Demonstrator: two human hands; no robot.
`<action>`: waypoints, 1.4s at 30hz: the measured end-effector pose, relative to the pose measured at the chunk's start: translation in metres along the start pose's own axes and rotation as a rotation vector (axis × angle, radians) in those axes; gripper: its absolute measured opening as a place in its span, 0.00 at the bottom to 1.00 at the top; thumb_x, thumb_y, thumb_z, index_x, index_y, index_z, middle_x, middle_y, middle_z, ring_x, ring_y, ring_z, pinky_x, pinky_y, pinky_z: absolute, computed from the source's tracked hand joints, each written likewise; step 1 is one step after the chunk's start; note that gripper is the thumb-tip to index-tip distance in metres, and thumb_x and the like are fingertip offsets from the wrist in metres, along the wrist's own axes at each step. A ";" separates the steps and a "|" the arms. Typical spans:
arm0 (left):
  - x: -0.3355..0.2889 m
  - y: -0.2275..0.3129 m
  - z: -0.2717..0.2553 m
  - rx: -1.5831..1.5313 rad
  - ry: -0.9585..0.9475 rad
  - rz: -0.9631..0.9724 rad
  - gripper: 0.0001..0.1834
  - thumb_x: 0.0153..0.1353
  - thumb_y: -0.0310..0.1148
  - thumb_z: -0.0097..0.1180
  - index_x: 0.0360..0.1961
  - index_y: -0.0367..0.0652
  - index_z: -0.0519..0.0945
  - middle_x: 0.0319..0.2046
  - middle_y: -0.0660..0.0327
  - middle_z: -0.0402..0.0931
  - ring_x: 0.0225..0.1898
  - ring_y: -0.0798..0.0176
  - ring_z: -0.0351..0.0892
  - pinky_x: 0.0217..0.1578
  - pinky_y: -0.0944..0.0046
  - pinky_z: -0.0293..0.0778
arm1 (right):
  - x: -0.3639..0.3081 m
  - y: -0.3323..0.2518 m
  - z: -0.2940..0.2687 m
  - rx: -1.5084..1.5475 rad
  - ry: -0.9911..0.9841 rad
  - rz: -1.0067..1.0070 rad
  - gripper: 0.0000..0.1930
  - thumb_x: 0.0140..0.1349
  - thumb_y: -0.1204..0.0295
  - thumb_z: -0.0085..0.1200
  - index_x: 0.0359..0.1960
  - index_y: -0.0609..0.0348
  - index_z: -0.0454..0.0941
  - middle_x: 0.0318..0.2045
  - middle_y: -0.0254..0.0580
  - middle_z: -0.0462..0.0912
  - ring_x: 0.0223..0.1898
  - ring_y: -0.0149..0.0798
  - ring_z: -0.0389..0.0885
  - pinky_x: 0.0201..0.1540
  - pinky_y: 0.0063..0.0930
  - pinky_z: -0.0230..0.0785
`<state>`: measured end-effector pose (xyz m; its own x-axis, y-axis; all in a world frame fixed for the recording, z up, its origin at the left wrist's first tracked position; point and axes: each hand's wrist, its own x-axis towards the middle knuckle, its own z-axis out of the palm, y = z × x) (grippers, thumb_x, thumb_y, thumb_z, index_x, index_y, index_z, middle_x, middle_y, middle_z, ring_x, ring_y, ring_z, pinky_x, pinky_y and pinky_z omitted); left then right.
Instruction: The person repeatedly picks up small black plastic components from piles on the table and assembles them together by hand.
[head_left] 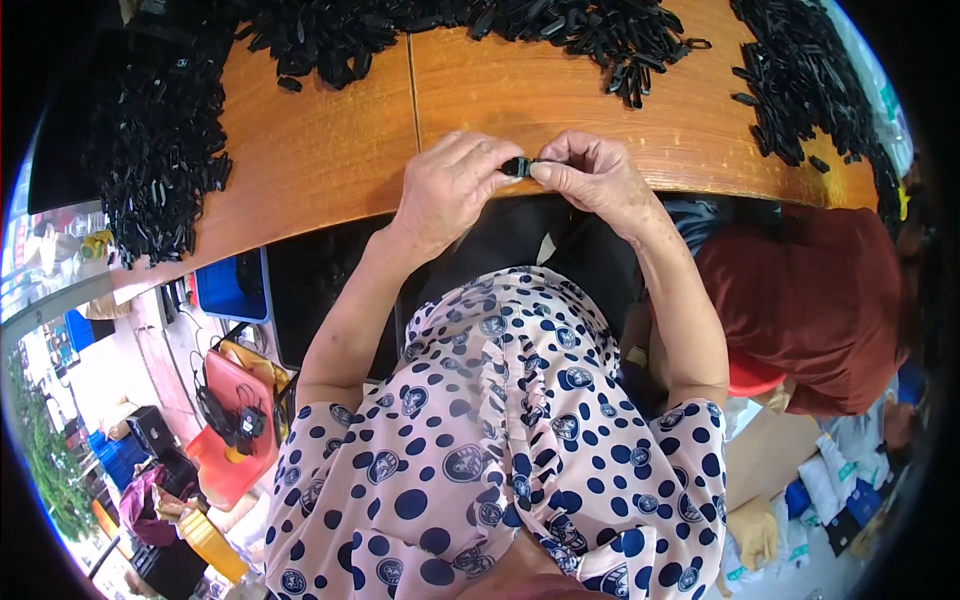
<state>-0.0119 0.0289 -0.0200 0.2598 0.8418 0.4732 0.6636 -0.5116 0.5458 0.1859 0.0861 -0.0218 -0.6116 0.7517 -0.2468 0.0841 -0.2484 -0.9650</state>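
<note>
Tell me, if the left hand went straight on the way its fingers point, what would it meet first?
The left hand points right, so it would first meet the small black part it pinches, then the right hand fingertips directly behind it.

Glossy black plastic clip (517,166), smooth wooden table (330,150).

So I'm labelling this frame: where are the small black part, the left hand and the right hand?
small black part (518,166), head view, its middle between the fingertips.
left hand (447,190), head view, back of hand.
right hand (597,178), head view, back of hand.
</note>
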 end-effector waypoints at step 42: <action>-0.067 0.004 -0.008 -1.233 -0.023 -0.689 0.11 0.61 0.28 0.49 0.43 0.32 0.76 0.57 0.55 0.63 0.36 0.70 0.73 0.35 0.73 0.70 | -0.010 0.033 0.061 0.333 -0.443 0.152 0.13 0.65 0.62 0.47 0.40 0.59 0.75 0.32 0.34 0.77 0.27 0.22 0.75 0.23 0.12 0.64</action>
<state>-0.0322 -0.0313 -0.0439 0.1587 0.9777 -0.1375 -0.3668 0.1877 0.9112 0.1472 0.0329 -0.0453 -0.8894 0.3824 -0.2505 -0.0116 -0.5666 -0.8239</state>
